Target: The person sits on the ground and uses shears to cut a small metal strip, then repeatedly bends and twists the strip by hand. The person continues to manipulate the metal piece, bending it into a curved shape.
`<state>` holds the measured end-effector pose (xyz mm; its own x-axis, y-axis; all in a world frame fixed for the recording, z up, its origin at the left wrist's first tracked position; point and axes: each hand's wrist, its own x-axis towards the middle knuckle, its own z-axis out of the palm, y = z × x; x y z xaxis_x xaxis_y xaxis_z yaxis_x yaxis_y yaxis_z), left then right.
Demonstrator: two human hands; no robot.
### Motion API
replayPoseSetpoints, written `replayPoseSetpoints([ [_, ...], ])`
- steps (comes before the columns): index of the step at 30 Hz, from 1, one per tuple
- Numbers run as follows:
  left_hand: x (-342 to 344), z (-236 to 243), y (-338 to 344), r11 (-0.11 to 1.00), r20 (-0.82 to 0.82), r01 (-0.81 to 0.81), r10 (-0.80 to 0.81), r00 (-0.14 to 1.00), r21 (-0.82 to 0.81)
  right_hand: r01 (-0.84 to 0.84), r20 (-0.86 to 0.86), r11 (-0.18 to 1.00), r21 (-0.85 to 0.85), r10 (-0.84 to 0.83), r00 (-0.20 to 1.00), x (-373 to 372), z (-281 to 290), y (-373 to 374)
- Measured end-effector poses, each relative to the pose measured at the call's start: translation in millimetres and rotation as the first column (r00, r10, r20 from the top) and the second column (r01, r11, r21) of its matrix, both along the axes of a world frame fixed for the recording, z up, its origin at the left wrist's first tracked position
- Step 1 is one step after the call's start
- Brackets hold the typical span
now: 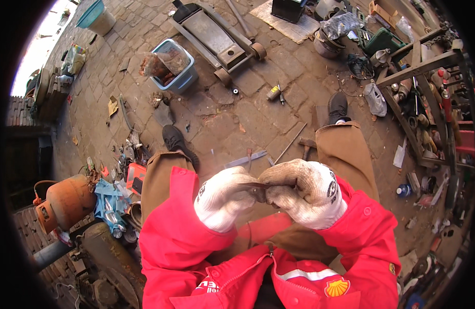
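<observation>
In front of my red jacket, my left hand [223, 200] and my right hand [305, 194], both in white knit gloves, meet with fingers closed. Pinched between them is a small, thin, dark piece, perhaps metal [256, 188]; the fingers cover much of it, so its kind is unclear. Just beyond the gloves, a light grey flat metal bar [243, 159] lies on the paving. A thin metal rod [291, 143] slants beside it, and a hammer [306, 146] rests close to my right foot.
Ahead are a trolley jack [209, 38] and a blue plastic bin [181, 81] of bagged things. At left lie an orange gas cylinder [68, 203] and scattered scrap. A wooden-framed rack [422, 67] of tools stands at right. A small yellow-black container [273, 92] lies mid-floor.
</observation>
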<state>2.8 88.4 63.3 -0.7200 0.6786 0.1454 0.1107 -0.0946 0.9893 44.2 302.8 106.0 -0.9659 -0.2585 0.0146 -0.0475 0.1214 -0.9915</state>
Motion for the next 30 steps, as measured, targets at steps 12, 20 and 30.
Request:
replayPoseSetpoints([
  [12, -3, -1, -1, 1.0, -0.06, 0.016, -0.017, 0.998, -0.016, -0.084, -0.154, 0.988, 0.132, 0.104, 0.983, -10, 6, 0],
  [20, -1, -5, -3, 1.0, -0.035, 0.006, -0.006, 0.999, -0.028, -0.095, -0.152, 0.952, 0.292, 0.144, 0.978, -11, 8, 0],
  [30, -9, -1, -5, 0.973, -0.127, 0.084, -0.113, 0.986, -0.215, -0.069, -0.194, 0.878, 0.474, 0.181, 0.964, -5, -2, 3],
])
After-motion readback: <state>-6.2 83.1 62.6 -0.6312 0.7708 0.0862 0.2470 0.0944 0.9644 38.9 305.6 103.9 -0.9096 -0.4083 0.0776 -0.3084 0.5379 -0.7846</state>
